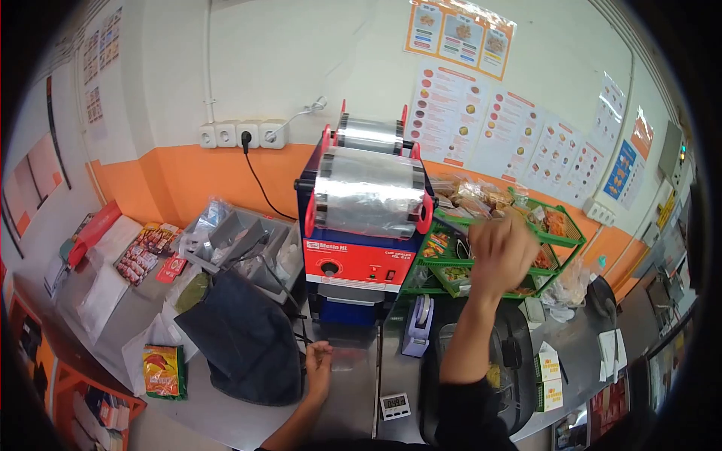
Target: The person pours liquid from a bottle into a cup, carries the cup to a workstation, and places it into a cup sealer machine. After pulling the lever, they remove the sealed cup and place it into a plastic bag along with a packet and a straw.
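My left hand (319, 370) is low over the steel counter, beside a dark blue cloth item with thin straps (252, 342). Its fingers are loosely bent and apart, with nothing visible in them. Raised in front of a green tiered rack (568, 239) is my right hand (499, 252), slightly blurred. Its fingers are curled closed; whatever they may hold is hidden. Between the hands stands a red and blue cup sealer (359, 263) with a film roll (368, 192) on top. A purple tape dispenser (418, 327) is left of my right forearm.
A black lidded pan or grill (519, 368) lies under my right arm. A white timer (395, 406) is near the counter's front edge. At left are a grey divided bin (289, 259) and a yellow-red packet (164, 371). Small boxes (549, 379) stand at right.
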`<state>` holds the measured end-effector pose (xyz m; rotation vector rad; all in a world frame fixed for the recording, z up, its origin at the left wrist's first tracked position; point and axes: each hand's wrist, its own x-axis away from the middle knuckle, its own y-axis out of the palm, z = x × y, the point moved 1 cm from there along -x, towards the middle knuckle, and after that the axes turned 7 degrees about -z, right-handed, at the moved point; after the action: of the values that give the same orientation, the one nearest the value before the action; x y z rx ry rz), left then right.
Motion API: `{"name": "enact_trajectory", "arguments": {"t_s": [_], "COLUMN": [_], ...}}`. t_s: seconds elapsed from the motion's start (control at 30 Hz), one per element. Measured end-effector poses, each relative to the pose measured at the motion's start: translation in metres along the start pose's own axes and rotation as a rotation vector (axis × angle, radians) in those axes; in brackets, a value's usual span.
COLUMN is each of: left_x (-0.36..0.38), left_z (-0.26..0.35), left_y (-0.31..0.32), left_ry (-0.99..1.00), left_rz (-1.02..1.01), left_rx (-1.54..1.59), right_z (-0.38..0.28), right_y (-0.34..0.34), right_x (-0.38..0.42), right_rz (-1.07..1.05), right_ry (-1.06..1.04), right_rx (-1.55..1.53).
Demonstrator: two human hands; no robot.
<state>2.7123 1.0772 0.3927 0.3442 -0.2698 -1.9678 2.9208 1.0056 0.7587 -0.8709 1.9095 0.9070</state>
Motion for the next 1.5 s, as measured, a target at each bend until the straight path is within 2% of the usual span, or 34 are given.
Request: {"name": "enact_trajectory", "arguments": {"t_s": [0.03,0.07,0.1,0.2,0.23,0.33,0.4,0.47,0.57,0.63,0.7,0.73,0.8,0.83,0.9,0.93,1.0,1.07,1.2,1.27,1.33,1.43,1.5], "left_x": [0.005,0.009,0.011,0.016,0.018,0.019,0.02,0.02,0.02,0.02,0.025,0.025,0.027,0.026,0.019,0.017,0.02,0.014,-0.004,-0.025,-0.05,-0.079,-0.091], "left_z": [0.002,0.004,0.004,0.005,0.006,0.007,0.009,0.01,0.006,0.002,0.003,0.005,0.007,0.011,0.013,0.014,0.016,0.014,0.015,0.025,0.032,0.045,0.044], "left_y": [0.0,0.0,0.001,0.0,0.0,0.001,-0.002,-0.003,-0.006,-0.007,-0.01,-0.009,-0.006,-0.006,-0.008,-0.01,-0.012,-0.009,0.001,0.012,0.023,0.046,0.053], "left_ry": [-0.018,-0.034,-0.037,-0.128,-0.143,-0.163,-0.176,-0.176,-0.175,-0.193,-0.232,-0.246,-0.268,-0.266,-0.258,-0.241,-0.245,-0.253,-0.29,-0.342,-0.312,-0.255,-0.266], "left_rz": [-0.029,-0.056,-0.06,-0.063,-0.076,-0.085,-0.081,-0.099,-0.099,-0.084,-0.069,-0.048,-0.019,-0.008,0.004,0.011,0.013,0.014,-0.009,-0.052,-0.14,-0.118,-0.085], "left_rx": [0.0,0.001,-0.004,-0.006,0.003,-0.01,-0.04,-0.017,0.013,0.025,0.024,0.045,0.077,0.079,0.086,0.065,0.036,0.039,0.112,0.221,0.338,0.45,0.414], "right_z": [0.007,0.011,0.02,0.058,0.071,0.1,0.099,0.083,0.034,0.025,0.017,0.017,0.012,0.019,0.025,0.028,0.023,0.027,0.022,0.016,0.014,0.01,0.008], "right_y": [0.006,0.016,0.014,0.022,0.02,0.009,0.004,0.002,0.003,0.001,0.0,-0.011,-0.02,-0.022,-0.025,-0.029,-0.036,-0.039,-0.033,-0.029,-0.025,-0.019,-0.016], "right_x": [-0.03,-0.063,-0.099,-0.18,-0.197,-0.224,-0.228,-0.209,-0.132,-0.102,-0.059,-0.028,0.042,0.081,0.135,0.138,0.143,0.137,0.13,0.124,0.114,0.098,0.087], "right_rz": [0.097,0.18,0.046,-0.028,-0.028,-0.072,-0.227,-0.191,-0.125,-0.117,-0.007,-0.175,-0.174,-0.015,0.017,0.01,-0.141,-0.173,-0.153,-0.089,-0.09,-0.017,-0.015], "right_ry": [0.047,0.124,0.194,0.377,0.381,0.49,0.584,0.505,0.273,0.129,0.028,-0.083,-0.136,-0.248,-0.159,-0.157,-0.154,-0.156,-0.17,-0.093,-0.127,-0.13,-0.157], "right_rx": [-0.058,0.052,0.028,0.165,0.164,0.077,-0.098,-0.078,-0.095,-0.109,-0.2,-0.239,-0.06,0.04,0.122,0.123,0.162,0.159,0.118,0.147,0.088,0.013,-0.009]}}
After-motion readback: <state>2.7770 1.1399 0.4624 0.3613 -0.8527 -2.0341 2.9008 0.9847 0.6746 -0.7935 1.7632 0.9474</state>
